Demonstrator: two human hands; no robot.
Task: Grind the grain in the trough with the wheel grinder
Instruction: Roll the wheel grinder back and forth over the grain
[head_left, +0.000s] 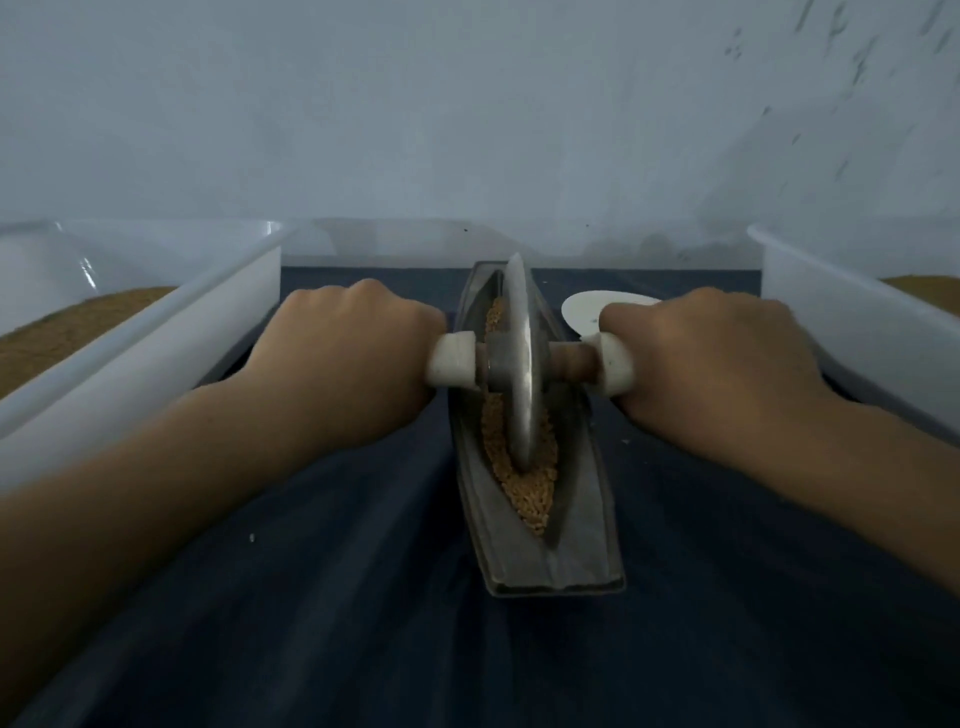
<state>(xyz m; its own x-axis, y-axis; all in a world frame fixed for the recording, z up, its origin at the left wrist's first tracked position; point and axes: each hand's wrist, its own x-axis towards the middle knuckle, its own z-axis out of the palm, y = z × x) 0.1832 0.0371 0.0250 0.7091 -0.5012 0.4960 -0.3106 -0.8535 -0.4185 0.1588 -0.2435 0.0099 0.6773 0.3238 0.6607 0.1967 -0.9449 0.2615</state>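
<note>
The metal trough lies lengthwise on the dark cloth-covered surface, holding tan grain along its groove. The wheel grinder stands upright in that grain, near the trough's middle. The left hand is clenched round the wheel's left handle and the right hand round the right one. A white bin at the left and another at the right each hold brown material. A white plate lies behind the right hand, partly hidden.
</note>
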